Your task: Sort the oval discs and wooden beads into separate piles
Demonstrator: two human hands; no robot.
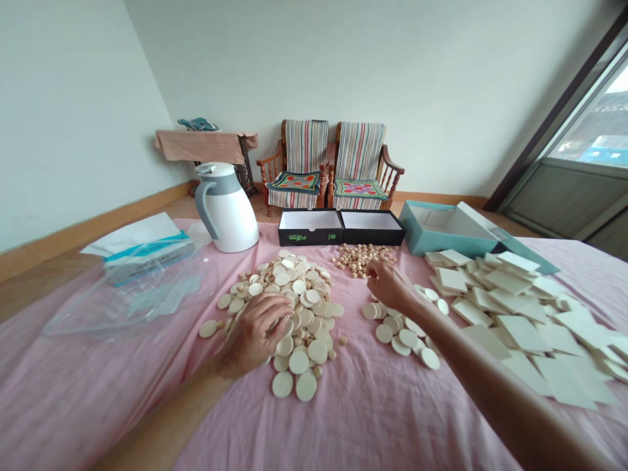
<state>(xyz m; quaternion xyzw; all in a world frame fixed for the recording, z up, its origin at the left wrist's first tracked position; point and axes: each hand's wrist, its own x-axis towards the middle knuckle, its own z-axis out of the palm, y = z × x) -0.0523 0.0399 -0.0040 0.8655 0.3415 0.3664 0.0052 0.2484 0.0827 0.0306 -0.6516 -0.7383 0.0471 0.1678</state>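
Observation:
My left hand (259,330) rests on the left side of a heap of pale round wooden discs (299,362), its fingers curled inward; anything inside them is hidden. Small wooden beads (343,340) are mixed among the discs, one of them lying apart on the cloth. Farther right, my right hand (390,284) is closed at the near edge of a pile of small wooden beads (354,258). Its fingertips are pressed together, and I cannot make out what they hold. Below that hand lies a smaller group of discs (407,338).
Two black boxes with white insides (310,237) (373,235) stand behind the beads. An open teal box (426,239) is at the back right, behind a heap of square wooden tiles (523,333). A white-and-grey jug (230,219) and clear plastic packaging (132,297) are on the left of the pink cloth (343,418).

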